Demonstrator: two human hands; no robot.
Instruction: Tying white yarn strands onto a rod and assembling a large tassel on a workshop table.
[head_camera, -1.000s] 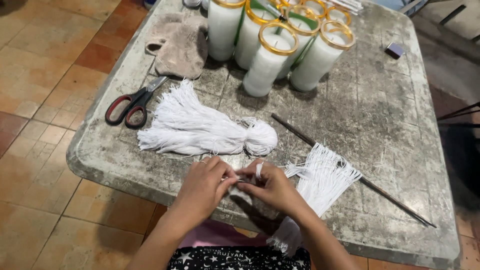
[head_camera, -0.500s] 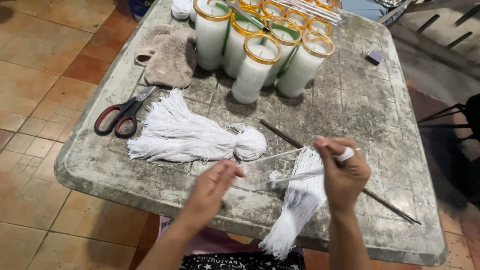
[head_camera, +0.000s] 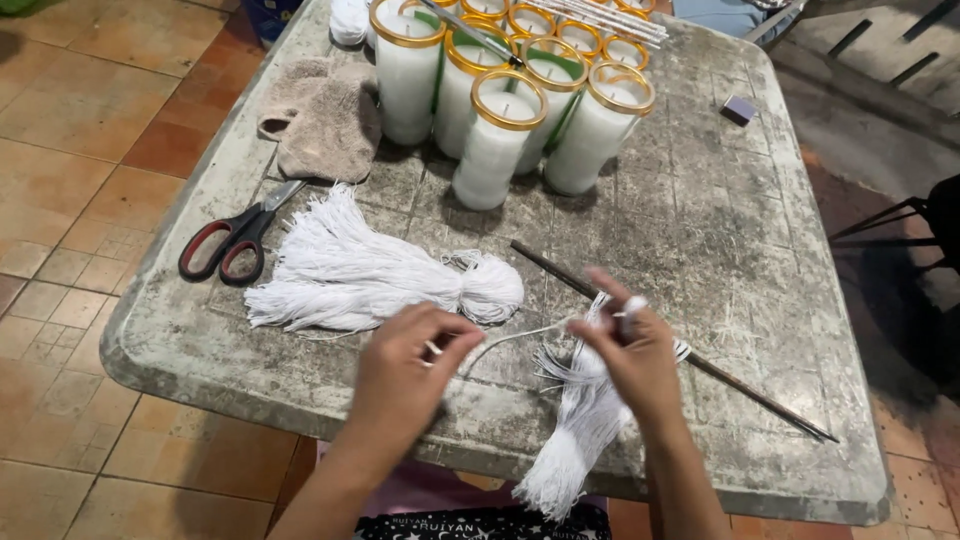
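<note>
My right hand (head_camera: 632, 362) grips the neck of a white string bundle (head_camera: 578, 430), fingers clenched, its loose ends hanging over the near edge of the stone table (head_camera: 760, 260). My left hand (head_camera: 405, 368) pinches a tying strand (head_camera: 505, 338) running taut to that bundle. A finished white tassel (head_camera: 370, 278) lies just beyond my left hand, scissors (head_camera: 232, 238) left of it. A thin dark rod (head_camera: 700, 365) passes behind the bundle. White glass candles (head_camera: 500, 120) stand well beyond the bundle.
</note>
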